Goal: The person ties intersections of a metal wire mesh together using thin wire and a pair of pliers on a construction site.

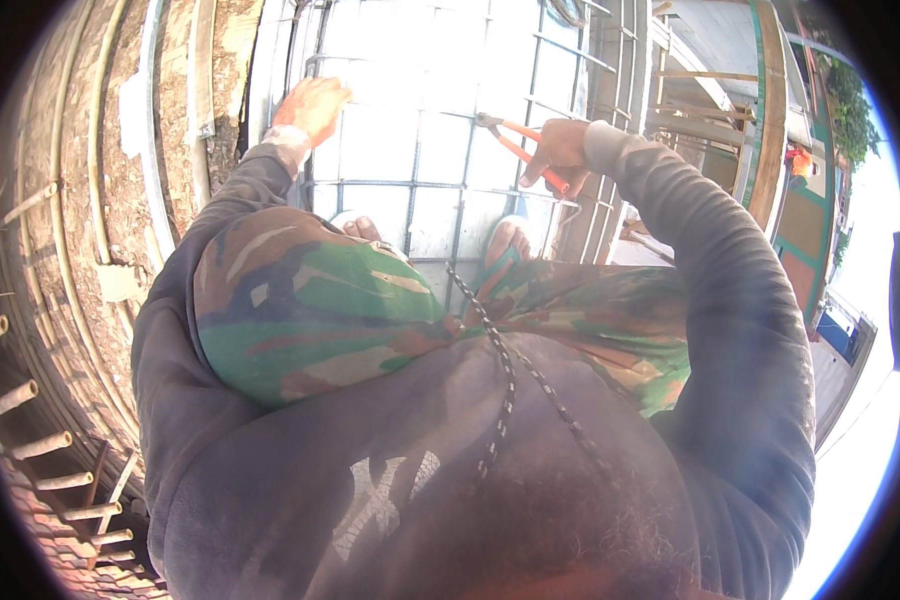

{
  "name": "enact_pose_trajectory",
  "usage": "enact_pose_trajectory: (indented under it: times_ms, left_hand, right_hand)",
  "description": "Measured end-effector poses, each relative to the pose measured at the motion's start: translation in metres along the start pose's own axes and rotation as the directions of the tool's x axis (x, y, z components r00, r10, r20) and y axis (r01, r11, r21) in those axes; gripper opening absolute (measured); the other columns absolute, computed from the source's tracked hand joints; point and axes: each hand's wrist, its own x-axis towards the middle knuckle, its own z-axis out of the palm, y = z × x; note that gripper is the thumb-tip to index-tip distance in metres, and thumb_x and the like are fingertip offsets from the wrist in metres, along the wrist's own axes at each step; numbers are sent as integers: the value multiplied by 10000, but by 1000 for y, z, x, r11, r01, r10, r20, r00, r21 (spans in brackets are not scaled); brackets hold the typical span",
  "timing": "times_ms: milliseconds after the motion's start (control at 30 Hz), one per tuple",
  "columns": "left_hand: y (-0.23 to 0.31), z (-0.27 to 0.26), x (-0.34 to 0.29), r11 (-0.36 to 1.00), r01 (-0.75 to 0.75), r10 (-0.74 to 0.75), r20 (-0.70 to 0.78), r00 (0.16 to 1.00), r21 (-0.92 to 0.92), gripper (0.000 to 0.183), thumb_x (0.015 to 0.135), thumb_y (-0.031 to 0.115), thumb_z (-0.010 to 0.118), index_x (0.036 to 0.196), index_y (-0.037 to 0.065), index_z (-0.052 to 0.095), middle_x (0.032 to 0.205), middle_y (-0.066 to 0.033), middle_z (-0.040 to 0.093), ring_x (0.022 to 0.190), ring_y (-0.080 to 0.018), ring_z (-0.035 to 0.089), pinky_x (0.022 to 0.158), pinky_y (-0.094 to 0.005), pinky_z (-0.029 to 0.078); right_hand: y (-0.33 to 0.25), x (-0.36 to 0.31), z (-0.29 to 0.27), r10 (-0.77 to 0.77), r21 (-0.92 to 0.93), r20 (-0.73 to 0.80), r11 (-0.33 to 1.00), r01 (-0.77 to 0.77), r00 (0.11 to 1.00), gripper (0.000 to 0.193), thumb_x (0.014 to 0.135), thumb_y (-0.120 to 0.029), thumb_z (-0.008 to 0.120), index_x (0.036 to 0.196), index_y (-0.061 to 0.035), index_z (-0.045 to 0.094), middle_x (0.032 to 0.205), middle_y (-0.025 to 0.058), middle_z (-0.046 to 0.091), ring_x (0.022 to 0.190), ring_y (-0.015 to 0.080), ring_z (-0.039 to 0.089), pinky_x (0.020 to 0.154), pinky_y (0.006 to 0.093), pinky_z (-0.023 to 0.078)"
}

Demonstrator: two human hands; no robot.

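Head view: outdoors in bright sun, a rebar grid (440, 150) lies over pale formwork below. The right hand (560, 150) grips orange-handled pincers (515, 145) at the mesh; the left hand (313, 105) rests open-fingered on a bar.

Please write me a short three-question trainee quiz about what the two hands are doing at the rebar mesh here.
1. True or false: the right hand holds orange-handled pincers.
2. Which does the left hand touch? A) a hammer B) the rebar mesh C) a bucket
3. Fill in: the person's feet wear ____.

Key: 1 true. 2 B. 3 sandals.
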Motion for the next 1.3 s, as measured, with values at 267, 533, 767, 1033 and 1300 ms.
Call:
enact_pose_trajectory:
  times_ms: [267,533,767,1033,1300]
  left_hand:
    - [-4,5,2,1000,19,-19,13,1000,0,268,1010,199,492,1179,128,688,1216,-125,654,1220,-320,566,1093,-460,412]
    - [4,-4,0,997,73,-75,55,996,30,294,1024,228,484,1220,138,684,1335,-121,633,1301,-316,535,1155,-450,373]
    - [7,-6,1,996,89,-90,72,993,20,293,1027,222,489,1231,149,686,1369,-123,620,1328,-316,522,1171,-450,360]
    - [2,8,5,998,55,-56,-14,998,-14,239,992,181,518,1132,137,707,1159,-132,657,1181,-332,583,1071,-455,428]
    - [25,5,0,1000,-5,12,-288,958,23,271,931,166,577,1176,63,633,1078,-147,636,1093,-366,594,1007,-446,465]
  right_hand:
    - [-17,-7,39,-654,-920,-354,117,-373,668,330,939,-175,605,1193,35,596,968,159,673,1003,302,683,845,461,561]
    - [-26,-6,24,-378,-851,-385,498,-165,842,277,954,-118,545,1161,-56,718,1052,126,740,981,320,735,786,467,596]
    - [-23,-7,30,-265,-761,-466,606,-230,844,252,923,-125,589,1098,-27,742,1099,154,751,1026,316,741,850,452,585]
    - [-14,-4,35,-138,-656,-519,697,-290,843,281,939,-139,579,1140,-17,732,1086,180,748,1041,321,736,880,425,571]
    - [16,15,72,-70,-420,-274,906,-54,959,351,976,-257,577,1058,55,716,797,168,686,650,273,687,598,434,566]
